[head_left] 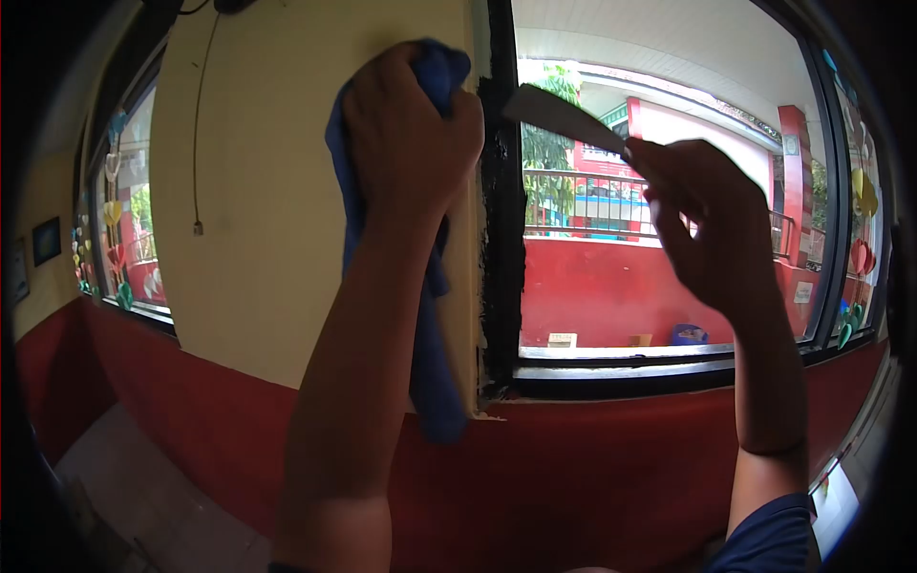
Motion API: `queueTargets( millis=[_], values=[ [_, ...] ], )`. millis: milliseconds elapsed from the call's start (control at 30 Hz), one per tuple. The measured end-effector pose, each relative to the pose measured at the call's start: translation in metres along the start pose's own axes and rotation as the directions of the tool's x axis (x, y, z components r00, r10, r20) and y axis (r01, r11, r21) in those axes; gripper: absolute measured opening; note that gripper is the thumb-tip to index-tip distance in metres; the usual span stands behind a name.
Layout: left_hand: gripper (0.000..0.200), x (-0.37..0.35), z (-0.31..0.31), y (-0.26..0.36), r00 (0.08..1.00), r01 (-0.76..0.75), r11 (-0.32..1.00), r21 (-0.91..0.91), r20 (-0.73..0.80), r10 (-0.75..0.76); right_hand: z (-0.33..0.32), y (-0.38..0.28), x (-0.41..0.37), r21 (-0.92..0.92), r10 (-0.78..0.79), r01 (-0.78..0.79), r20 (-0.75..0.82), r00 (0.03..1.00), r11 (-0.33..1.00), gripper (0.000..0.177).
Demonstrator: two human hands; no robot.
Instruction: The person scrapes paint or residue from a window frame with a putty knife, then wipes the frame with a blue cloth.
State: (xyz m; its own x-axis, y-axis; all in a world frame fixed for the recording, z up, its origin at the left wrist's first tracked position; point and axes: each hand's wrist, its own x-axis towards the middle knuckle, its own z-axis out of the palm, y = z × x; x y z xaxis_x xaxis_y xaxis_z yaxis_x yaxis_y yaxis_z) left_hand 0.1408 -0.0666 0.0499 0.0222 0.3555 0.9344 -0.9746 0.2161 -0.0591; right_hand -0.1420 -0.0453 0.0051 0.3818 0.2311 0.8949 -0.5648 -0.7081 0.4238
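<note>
now | left fingers (366,94) clenched round blue cloth (437,396) before cream wall (272,201) | right fingers (666,160) pinching flat-bladed tool (565,119)

Room, probably a school classroom; hanging paper-heart garlands (863,256); two-tone cream-and-red wall (258,239); railed red parapet (602,296) visible outside.
</note>
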Motion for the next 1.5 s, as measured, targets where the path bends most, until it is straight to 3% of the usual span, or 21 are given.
queueTargets(
  millis=[100, 133, 233, 333, 467, 533, 733, 1033, 1100, 1267, 1400, 1500],
  values=[
    [0.094, -0.007, 0.004, 0.005, 1.0, -0.002, 0.999, 0.054, -0.031, 0.004, -0.004, 0.005, 0.024, -0.061, -0.088, 0.088, -0.007, 0.996, 0.994, 0.041],
    [0.109, -0.008, 0.002, 0.005, 0.999, 0.014, 0.994, 0.106, 0.03, -0.017, -0.004, 0.005, 0.028, -0.087, -0.114, 0.115, 0.016, 0.993, 0.99, 0.043],
    [0.084, -0.011, 0.012, 0.006, 0.993, -0.055, 0.961, 0.269, -0.086, 0.081, 0.005, 0.003, 0.036, -0.167, -0.14, 0.151, 0.075, 0.987, 0.974, 0.045],
    [0.108, 0.003, 0.008, 0.015, 0.986, 0.104, 0.926, 0.363, 0.082, -0.143, 0.013, 0.001, 0.044, -0.215, -0.156, 0.167, 0.067, 0.985, 0.962, 0.041],
    [0.13, 0.019, -0.009, 0.05, 0.894, 0.298, 0.872, 0.388, 0.206, -0.397, 0.012, -0.008, 0.054, -0.33, -0.081, 0.108, 0.092, 0.992, 0.938, 0.035],
    [0.128, 0.017, -0.014, 0.048, 0.894, 0.29, 0.889, 0.354, 0.232, -0.384, 0.007, -0.021, 0.058, -0.286, -0.022, 0.054, 0.116, 0.993, 0.957, 0.033],
    [0.122, 0.011, -0.011, 0.047, 0.905, 0.276, 0.889, 0.366, 0.213, -0.369, 0.007, -0.025, 0.062, -0.311, -0.035, 0.077, 0.138, 0.99, 0.947, 0.03],
    [0.114, 0.01, -0.023, 0.054, 0.901, 0.293, 0.914, 0.279, 0.24, -0.362, 0.009, -0.032, 0.066, -0.455, 0.005, 0.058, 0.135, 0.991, 0.888, 0.028],
    [0.112, 0.006, -0.013, 0.053, 0.913, 0.289, 0.906, 0.31, 0.197, -0.358, 0.006, -0.048, 0.069, -0.357, -0.025, 0.063, 0.111, 0.994, 0.932, 0.022],
    [0.109, 0.008, -0.027, 0.053, 0.907, 0.292, 0.937, 0.193, 0.256, -0.335, 0.001, -0.076, 0.078, -0.452, 0.044, 0.017, 0.124, 0.991, 0.892, 0.021],
    [0.107, 0.007, -0.03, 0.057, 0.913, 0.293, 0.937, 0.192, 0.233, -0.333, 0.0, -0.084, 0.079, -0.419, 0.063, -0.019, 0.092, 0.994, 0.908, 0.021],
    [0.105, 0.005, -0.026, 0.056, 0.923, 0.292, 0.935, 0.203, 0.198, -0.332, 0.0, -0.078, 0.077, -0.386, -0.012, 0.035, 0.06, 0.998, 0.922, 0.022]
  ],
)
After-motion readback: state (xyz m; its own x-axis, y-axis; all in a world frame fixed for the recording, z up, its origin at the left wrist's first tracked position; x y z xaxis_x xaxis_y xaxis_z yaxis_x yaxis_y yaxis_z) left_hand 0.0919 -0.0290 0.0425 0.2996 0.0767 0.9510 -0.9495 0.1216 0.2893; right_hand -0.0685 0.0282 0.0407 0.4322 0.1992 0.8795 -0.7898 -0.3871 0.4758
